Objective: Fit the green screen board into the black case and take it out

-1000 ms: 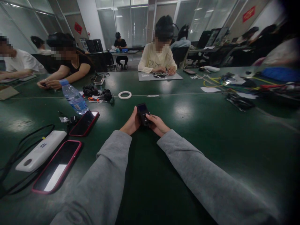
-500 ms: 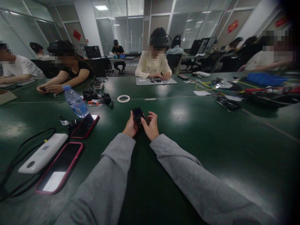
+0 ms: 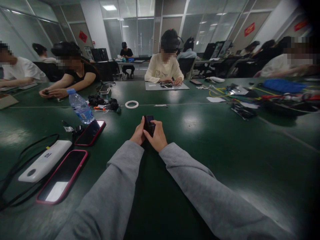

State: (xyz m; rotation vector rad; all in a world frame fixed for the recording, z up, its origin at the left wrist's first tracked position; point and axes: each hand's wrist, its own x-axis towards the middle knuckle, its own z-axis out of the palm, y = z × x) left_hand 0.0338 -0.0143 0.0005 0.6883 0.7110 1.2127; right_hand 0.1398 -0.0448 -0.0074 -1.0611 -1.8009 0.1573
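Note:
A small black device with a dark screen (image 3: 150,120) is held between my two hands, over the green table. My left hand (image 3: 138,133) grips its left side, thumb along the edge. From the right, my right hand (image 3: 158,136) closes round it, with the thumb at its lower part and the fingers bent at its upper right. The fingers hide much of the device, and its exact kind does not show. Beyond it lies a white ring (image 3: 131,104), apart from both hands.
Left of my arms lie a red-edged phone (image 3: 90,133), a pink-cased phone (image 3: 62,176), a white power bank (image 3: 45,161) and a water bottle (image 3: 81,107). Black cables (image 3: 106,102) are bunched behind. Opposite, a person (image 3: 163,66) works on a grey mat. Wires and a blue bundle (image 3: 283,85) lie far right.
The device has turned in my hands, its screen now showing further right. My right hand has moved slightly left, its fingers now closed on the device and its thumb lower.

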